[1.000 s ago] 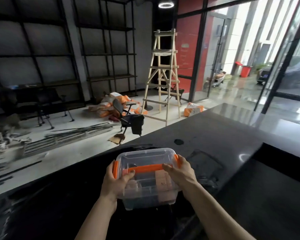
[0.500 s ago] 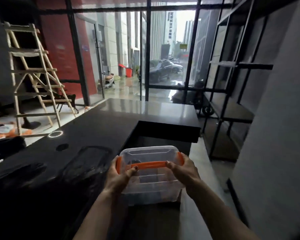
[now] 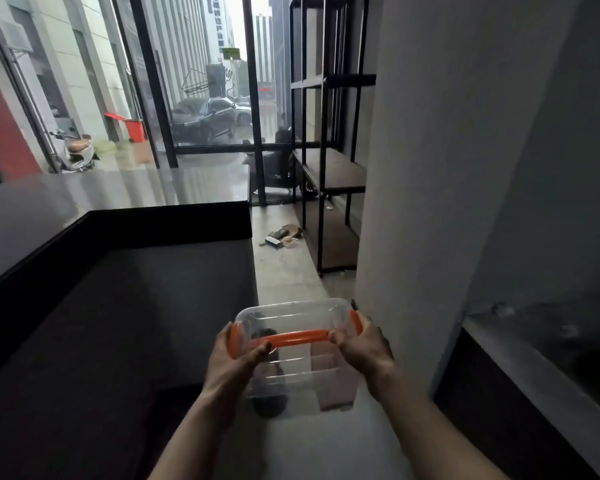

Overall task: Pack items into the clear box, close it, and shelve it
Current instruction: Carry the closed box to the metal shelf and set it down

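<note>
Two hands carry clear box [image 3: 297,355] in air, lid on, over grey floor [image 3: 284,271] just past right edge of black worktop [image 3: 118,306]. Left hand [image 3: 234,363] clamped on left end, thumb over lid beside orange latch [image 3: 234,341]. Right hand [image 3: 362,349] clamped on right end, thumb at orange handle [image 3: 297,337]. Dark and pale items inside, blurred. Black shelving [image 3: 329,174] ahead, well apart from box; grey column [image 3: 430,202] at right.

Daylight enters through the glazed wall [image 3: 201,98] ahead, leaving the interior dim. The counter top [image 3: 84,192] carries pale glare (sky reflected). Wide-angle distortion bends verticals near the edges; the frame is slightly soft throughout.
</note>
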`<control>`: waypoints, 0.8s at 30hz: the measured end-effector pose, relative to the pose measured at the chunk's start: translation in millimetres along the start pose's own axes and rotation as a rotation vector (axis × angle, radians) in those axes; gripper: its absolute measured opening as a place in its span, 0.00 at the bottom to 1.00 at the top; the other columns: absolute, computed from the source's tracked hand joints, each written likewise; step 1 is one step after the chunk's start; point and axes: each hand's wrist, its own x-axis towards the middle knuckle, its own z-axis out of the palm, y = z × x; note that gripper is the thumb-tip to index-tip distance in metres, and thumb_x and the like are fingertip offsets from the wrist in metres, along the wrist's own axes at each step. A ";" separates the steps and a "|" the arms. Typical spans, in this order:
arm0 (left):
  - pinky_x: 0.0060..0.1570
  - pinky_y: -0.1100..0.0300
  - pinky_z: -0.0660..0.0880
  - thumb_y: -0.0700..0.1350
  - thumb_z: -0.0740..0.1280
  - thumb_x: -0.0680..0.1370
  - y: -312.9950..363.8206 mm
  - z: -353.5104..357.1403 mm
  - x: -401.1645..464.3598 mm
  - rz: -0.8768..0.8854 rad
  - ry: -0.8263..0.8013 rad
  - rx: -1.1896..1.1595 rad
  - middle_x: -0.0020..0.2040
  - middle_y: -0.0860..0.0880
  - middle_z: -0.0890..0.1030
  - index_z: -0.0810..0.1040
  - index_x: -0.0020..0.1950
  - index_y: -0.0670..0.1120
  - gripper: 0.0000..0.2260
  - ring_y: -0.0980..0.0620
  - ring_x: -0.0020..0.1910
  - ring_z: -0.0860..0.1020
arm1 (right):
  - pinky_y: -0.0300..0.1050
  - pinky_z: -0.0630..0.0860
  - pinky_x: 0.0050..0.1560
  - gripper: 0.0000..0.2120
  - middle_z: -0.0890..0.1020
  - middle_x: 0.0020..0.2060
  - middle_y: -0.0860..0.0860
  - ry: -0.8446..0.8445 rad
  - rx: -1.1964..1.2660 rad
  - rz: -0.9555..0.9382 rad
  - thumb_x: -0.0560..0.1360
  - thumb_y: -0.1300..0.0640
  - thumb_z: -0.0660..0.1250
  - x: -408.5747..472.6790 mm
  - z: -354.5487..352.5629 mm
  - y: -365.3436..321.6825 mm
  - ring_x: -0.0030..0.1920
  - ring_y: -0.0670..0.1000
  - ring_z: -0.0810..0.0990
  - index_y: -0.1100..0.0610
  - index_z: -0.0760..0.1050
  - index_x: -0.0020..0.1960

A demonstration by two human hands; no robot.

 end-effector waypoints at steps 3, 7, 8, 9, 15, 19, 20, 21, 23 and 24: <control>0.43 0.60 0.76 0.42 0.79 0.71 1.3 35.1 10.7 -0.010 -0.047 -0.010 0.57 0.53 0.77 0.64 0.78 0.48 0.39 0.57 0.50 0.78 | 0.56 0.72 0.69 0.35 0.73 0.72 0.55 0.019 0.018 0.009 0.77 0.49 0.70 18.5 -28.6 6.9 0.68 0.58 0.75 0.51 0.60 0.80; 0.46 0.61 0.76 0.44 0.80 0.69 9.4 63.0 34.8 0.011 -0.063 -0.011 0.67 0.48 0.74 0.62 0.79 0.48 0.43 0.48 0.59 0.76 | 0.50 0.71 0.67 0.35 0.71 0.74 0.56 0.036 0.016 0.013 0.78 0.53 0.69 48.1 -49.7 6.1 0.70 0.59 0.72 0.54 0.57 0.81; 0.43 0.63 0.73 0.43 0.79 0.70 13.1 69.1 41.9 0.024 -0.063 -0.011 0.67 0.47 0.73 0.61 0.79 0.47 0.42 0.49 0.59 0.74 | 0.49 0.71 0.66 0.36 0.72 0.73 0.56 0.041 0.021 0.016 0.78 0.53 0.69 56.0 -52.0 5.3 0.70 0.59 0.73 0.53 0.57 0.81; 0.43 0.63 0.72 0.43 0.79 0.71 15.1 74.8 50.9 0.030 -0.067 -0.005 0.68 0.46 0.73 0.61 0.79 0.47 0.41 0.49 0.59 0.73 | 0.49 0.71 0.65 0.35 0.72 0.73 0.56 0.040 0.028 0.018 0.78 0.53 0.69 64.1 -53.5 3.4 0.70 0.59 0.73 0.53 0.57 0.81; 0.60 0.48 0.73 0.43 0.79 0.70 18.3 105.5 129.5 0.040 -0.087 -0.026 0.74 0.41 0.69 0.59 0.81 0.46 0.44 0.46 0.62 0.73 | 0.52 0.74 0.63 0.34 0.74 0.70 0.56 0.056 -0.003 0.020 0.79 0.50 0.68 145.3 -53.8 -9.1 0.66 0.59 0.75 0.51 0.57 0.81; 0.65 0.44 0.72 0.44 0.79 0.70 26.2 124.3 212.5 0.053 -0.086 -0.038 0.76 0.40 0.68 0.58 0.81 0.46 0.45 0.39 0.70 0.71 | 0.55 0.77 0.61 0.33 0.75 0.68 0.57 0.065 0.002 0.014 0.80 0.49 0.67 223.5 -43.7 -31.5 0.63 0.60 0.77 0.50 0.57 0.80; 0.64 0.44 0.72 0.44 0.79 0.69 28.6 128.0 237.1 0.059 -0.082 -0.045 0.76 0.40 0.68 0.59 0.81 0.47 0.45 0.39 0.71 0.71 | 0.55 0.78 0.61 0.33 0.76 0.67 0.57 0.069 0.004 0.007 0.80 0.50 0.66 245.2 -40.2 -40.0 0.62 0.60 0.78 0.49 0.57 0.80; 0.64 0.45 0.72 0.45 0.80 0.68 32.6 131.7 262.5 0.066 -0.082 -0.053 0.77 0.40 0.68 0.59 0.81 0.47 0.46 0.39 0.71 0.71 | 0.54 0.77 0.60 0.33 0.75 0.67 0.57 0.075 0.003 -0.001 0.80 0.50 0.66 267.9 -36.1 -49.2 0.62 0.59 0.78 0.50 0.57 0.80; 0.63 0.44 0.72 0.46 0.80 0.67 43.6 139.2 315.6 0.072 -0.086 -0.080 0.77 0.41 0.68 0.59 0.81 0.48 0.48 0.39 0.71 0.71 | 0.52 0.76 0.59 0.33 0.74 0.69 0.58 0.097 0.003 0.002 0.80 0.50 0.66 315.5 -28.8 -69.2 0.63 0.59 0.77 0.50 0.56 0.81; 0.64 0.44 0.72 0.45 0.80 0.67 49.1 143.5 342.8 0.073 -0.092 -0.089 0.77 0.41 0.68 0.59 0.81 0.48 0.47 0.39 0.70 0.72 | 0.52 0.76 0.60 0.33 0.74 0.69 0.58 0.109 0.004 0.007 0.80 0.50 0.66 339.8 -25.5 -80.1 0.63 0.59 0.77 0.50 0.56 0.81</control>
